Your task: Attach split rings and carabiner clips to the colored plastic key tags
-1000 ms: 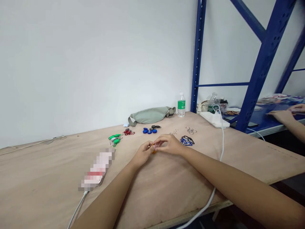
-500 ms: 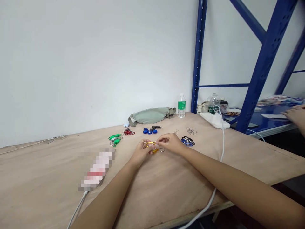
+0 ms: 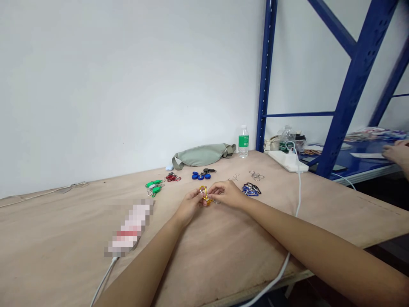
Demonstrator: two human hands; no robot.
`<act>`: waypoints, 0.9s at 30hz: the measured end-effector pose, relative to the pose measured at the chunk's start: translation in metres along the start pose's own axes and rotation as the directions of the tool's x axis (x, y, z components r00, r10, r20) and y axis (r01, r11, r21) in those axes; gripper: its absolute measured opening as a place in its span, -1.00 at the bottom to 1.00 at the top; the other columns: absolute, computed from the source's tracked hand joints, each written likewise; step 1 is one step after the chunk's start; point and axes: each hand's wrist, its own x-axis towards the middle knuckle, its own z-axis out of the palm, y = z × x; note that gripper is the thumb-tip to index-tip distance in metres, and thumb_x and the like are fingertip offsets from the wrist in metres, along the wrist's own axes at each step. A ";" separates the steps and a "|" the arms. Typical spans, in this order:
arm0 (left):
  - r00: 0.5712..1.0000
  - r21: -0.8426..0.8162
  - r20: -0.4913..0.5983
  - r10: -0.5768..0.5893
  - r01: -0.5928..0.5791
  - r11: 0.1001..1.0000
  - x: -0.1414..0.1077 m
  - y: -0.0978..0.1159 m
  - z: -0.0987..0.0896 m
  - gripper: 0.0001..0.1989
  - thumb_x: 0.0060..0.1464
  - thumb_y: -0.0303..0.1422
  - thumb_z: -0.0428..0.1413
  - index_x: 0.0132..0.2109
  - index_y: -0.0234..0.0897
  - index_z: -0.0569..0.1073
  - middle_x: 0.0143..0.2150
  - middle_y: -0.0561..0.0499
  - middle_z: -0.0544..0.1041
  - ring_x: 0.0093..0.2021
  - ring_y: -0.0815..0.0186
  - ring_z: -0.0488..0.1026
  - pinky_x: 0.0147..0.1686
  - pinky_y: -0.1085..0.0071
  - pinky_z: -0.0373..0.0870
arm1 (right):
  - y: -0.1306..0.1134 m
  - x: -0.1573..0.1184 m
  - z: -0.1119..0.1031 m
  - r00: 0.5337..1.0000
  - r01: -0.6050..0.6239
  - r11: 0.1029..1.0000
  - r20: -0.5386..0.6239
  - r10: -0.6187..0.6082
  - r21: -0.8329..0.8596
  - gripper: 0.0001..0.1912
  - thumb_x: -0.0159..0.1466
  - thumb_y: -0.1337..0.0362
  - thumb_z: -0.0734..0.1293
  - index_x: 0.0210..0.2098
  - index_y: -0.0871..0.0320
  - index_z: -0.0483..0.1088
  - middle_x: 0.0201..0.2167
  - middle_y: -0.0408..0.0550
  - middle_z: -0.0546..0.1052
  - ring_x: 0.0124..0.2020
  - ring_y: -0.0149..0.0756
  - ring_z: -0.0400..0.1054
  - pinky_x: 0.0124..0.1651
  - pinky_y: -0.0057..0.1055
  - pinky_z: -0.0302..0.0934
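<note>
A yellow carabiner stands upright between my hands, its lower end pinched by the fingertips of my left hand and my right hand. Below it, a small orange piece and a metal ring lie partly hidden by my fingers. Further up the table are green key fobs, red carabiners and blue key fobs. Loose split rings and blue and black carabiners lie to the right of my right hand.
The plywood table holds a grey-green waist bag, a water bottle, a white power strip and a pixelated object. White cables cross it. A co-worker's hand works on a blue shelf at right.
The yellow carabiner has turned from lying sideways to standing upright between my fingers. My hands have drawn slightly closer, and the co-worker's hand has moved right.
</note>
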 end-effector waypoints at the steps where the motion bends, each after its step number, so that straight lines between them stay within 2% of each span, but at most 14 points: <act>1: 1.000 0.028 0.015 -0.007 0.007 1.000 0.000 -0.001 0.000 -0.78 -0.11 -0.30 0.10 -0.33 -0.39 0.40 -0.51 0.04 0.36 -0.53 0.48 0.25 -0.42 0.47 0.18 | -0.001 0.000 0.000 1.000 0.001 1.000 0.001 -0.001 -0.005 -0.77 0.03 0.19 0.30 -0.39 0.23 0.43 -0.45 -0.02 0.52 -0.44 -0.36 0.40 -0.38 -0.45 0.30; 4: 0.999 0.076 0.034 -0.025 0.022 0.997 0.001 -0.002 0.001 -0.76 -0.10 -0.29 0.09 -0.29 -0.38 0.40 -0.47 0.03 0.36 -0.54 0.50 0.23 -0.46 0.49 0.15 | -0.003 -0.001 0.000 1.000 0.005 1.000 -0.014 -0.006 -0.016 -0.79 0.04 0.21 0.30 -0.40 0.23 0.42 -0.44 -0.02 0.52 -0.43 -0.34 0.41 -0.35 -0.43 0.30; 8: 0.998 0.036 0.062 -0.028 0.026 0.999 0.003 -0.004 0.000 -0.75 -0.10 -0.29 0.09 -0.27 -0.37 0.40 -0.44 0.01 0.37 -0.55 0.51 0.22 -0.48 0.50 0.15 | -0.004 -0.001 0.002 1.000 0.018 1.000 -0.014 -0.018 -0.021 -0.81 0.04 0.23 0.29 -0.41 0.22 0.42 -0.45 -0.03 0.52 -0.43 -0.34 0.42 -0.34 -0.43 0.30; 13: 0.998 0.012 0.057 -0.025 0.024 1.000 0.001 -0.004 0.000 -0.78 -0.11 -0.32 0.10 -0.30 -0.38 0.42 -0.43 0.01 0.38 -0.56 0.51 0.25 -0.44 0.48 0.18 | -0.004 -0.001 0.001 0.999 -0.018 0.999 -0.033 0.016 -0.033 -0.83 0.03 0.24 0.30 -0.43 0.22 0.41 -0.49 -0.04 0.52 -0.47 -0.34 0.41 -0.42 -0.46 0.29; 17: 0.998 0.159 0.046 -0.048 0.040 0.986 -0.006 0.003 0.005 -0.75 -0.07 -0.30 0.06 -0.24 -0.37 0.44 -0.39 -0.01 0.42 -0.56 0.50 0.25 -0.43 0.48 0.18 | -0.001 0.001 -0.008 0.995 -0.072 0.997 -0.073 0.070 -0.028 -0.83 0.00 0.25 0.31 -0.45 0.23 0.40 -0.49 -0.03 0.51 -0.47 -0.34 0.39 -0.42 -0.45 0.28; 22: 0.998 0.369 0.051 -0.047 0.025 0.929 -0.012 0.013 0.010 -0.72 -0.03 -0.28 0.01 -0.22 -0.36 0.46 -0.45 0.03 0.43 -0.54 0.49 0.22 -0.43 0.51 0.15 | 0.003 0.003 -0.016 0.996 -0.059 0.998 -0.058 0.060 0.020 -0.85 -0.01 0.27 0.32 -0.46 0.23 0.39 -0.49 -0.05 0.49 -0.44 -0.34 0.39 -0.36 -0.43 0.28; 27: 0.994 0.398 0.106 -0.026 -0.019 0.917 -0.012 0.016 0.009 -0.69 -0.03 -0.25 0.01 -0.22 -0.36 0.48 -0.37 -0.01 0.47 -0.52 0.48 0.20 -0.47 0.52 0.13 | 0.005 0.002 -0.015 0.996 -0.081 0.977 0.051 0.073 0.198 -0.86 0.04 0.29 0.28 -0.39 0.21 0.30 -0.53 -0.14 0.44 -0.45 -0.37 0.40 -0.35 -0.43 0.28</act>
